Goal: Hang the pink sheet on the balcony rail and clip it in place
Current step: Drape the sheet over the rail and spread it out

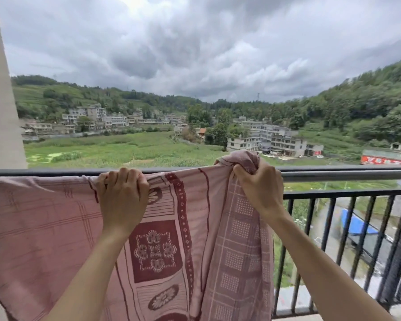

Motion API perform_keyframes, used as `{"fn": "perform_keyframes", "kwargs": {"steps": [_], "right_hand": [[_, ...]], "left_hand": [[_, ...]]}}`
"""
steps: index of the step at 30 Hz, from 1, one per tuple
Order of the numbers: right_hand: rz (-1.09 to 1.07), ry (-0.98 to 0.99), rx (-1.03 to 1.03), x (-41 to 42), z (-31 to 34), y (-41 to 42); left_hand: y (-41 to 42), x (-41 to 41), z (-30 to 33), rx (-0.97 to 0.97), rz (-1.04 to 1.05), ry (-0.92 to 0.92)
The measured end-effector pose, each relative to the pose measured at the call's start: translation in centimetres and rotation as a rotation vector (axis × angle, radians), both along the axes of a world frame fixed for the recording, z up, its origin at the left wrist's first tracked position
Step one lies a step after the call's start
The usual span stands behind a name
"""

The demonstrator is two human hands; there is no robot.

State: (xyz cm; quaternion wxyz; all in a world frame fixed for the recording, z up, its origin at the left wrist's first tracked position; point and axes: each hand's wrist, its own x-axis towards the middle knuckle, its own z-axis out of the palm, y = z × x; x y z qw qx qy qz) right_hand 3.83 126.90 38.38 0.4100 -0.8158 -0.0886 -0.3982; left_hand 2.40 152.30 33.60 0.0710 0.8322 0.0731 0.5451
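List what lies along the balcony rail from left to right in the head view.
pale wall column → spread part of the pink sheet draped over the rail → left hand gripping the sheet's top edge → right hand clutching a bunched corner → bare rail → black railing bars below it.

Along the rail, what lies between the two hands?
In the head view, only the pink sheet spans from the left hand to the right hand, draped over the rail; no clip shows there.
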Motion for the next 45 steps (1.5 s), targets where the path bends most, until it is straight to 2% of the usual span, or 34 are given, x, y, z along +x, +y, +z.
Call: {"fn": "perform_keyframes", "kwargs": {"steps": [8, 14, 18, 20, 22, 24, 27, 29, 32, 34, 36, 40, 45], "right_hand": [[-0.066, 0.035, 0.187, -0.2, 0.3, -2.8], [-0.14, -0.011, 0.5, 0.9, 2.0, -5.0], [-0.188, -0.069, 0.617, 1.7, 2.3, -6.1], [-0.1, -0.021, 0.757, 1.5, 1.3, -6.0], [-0.001, 0.117, 0.857, 1.2, -1.0, -5.9], [0.104, 0.296, 0.862, 0.9, -3.5, -6.1], [0.401, 0.502, 0.914, 0.7, -4.7, -6.3], [0.6, 0.563, 0.911, 0.5, -4.1, -6.8], [0.781, 0.631, 0.862, 0.4, -3.3, -7.6], [0.829, 0.678, 0.826, 0.8, -3.2, -8.2], [0.856, 0.721, 0.779, 1.3, -2.9, -8.6], [0.862, 0.752, 0.701, 2.6, -2.8, -9.1], [0.833, 0.665, 0.739, 3.9, -3.2, -11.7]], "left_hand": [[0.2, -0.1, 0.1, 0.018, -0.014, -0.007], [0.6, -0.3, 0.0, 0.041, 0.004, 0.002], [-0.1, -0.1, 0.3, -0.004, 0.005, 0.017], [-0.3, 0.0, 0.4, -0.035, 0.007, 0.018], [-0.2, -0.2, 0.2, -0.043, -0.002, 0.026], [-0.1, -0.5, 0.1, -0.032, -0.003, 0.039], [-0.9, -0.8, 0.5, -0.084, 0.002, 0.083], [-2.8, -1.0, 0.9, -0.115, -0.024, 0.073], [-8.3, -0.8, 1.3, -0.008, -0.22, 0.044], [-12.7, -0.1, 1.9, 0.056, -0.382, 0.082], [-16.2, 1.2, 2.5, 0.034, -0.457, 0.183], [-18.3, 3.7, 1.6, 0.079, -0.209, 0.25], [-18.4, 3.7, 1.2, 0.051, -0.113, 0.22]]}}
